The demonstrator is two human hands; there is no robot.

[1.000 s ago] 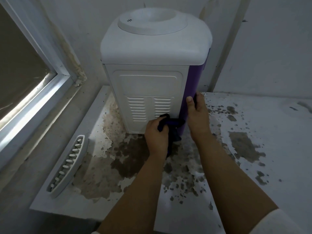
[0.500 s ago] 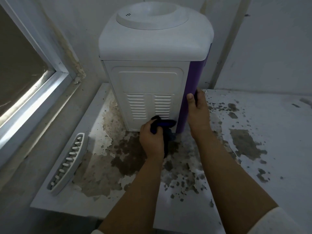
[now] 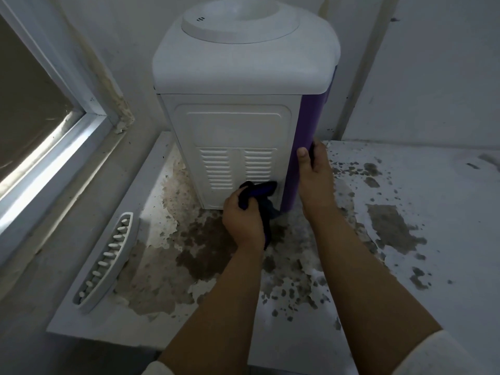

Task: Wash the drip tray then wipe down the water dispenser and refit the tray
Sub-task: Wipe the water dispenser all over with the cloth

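Both hands are working at the water dispenser [image 3: 238, 125]: left hand [image 3: 243, 220] is clutching a dark cloth [image 3: 257, 193] against its vented panel, right hand [image 3: 315, 180] is gripping its purple corner; drip tray [image 3: 105, 261] is lying on the worktop [image 3: 433, 280].

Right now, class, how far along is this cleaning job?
Seemingly done: the drip tray is off, lying on the counter; whether washed cannot be told. In hand: the left hand rubs a dark cloth on the water dispenser, steadied by the right hand. Left: refitting the tray.

White walls [image 3: 433, 77], window [image 3: 40, 109] left — peeling, stained counter [image 3: 446, 201]
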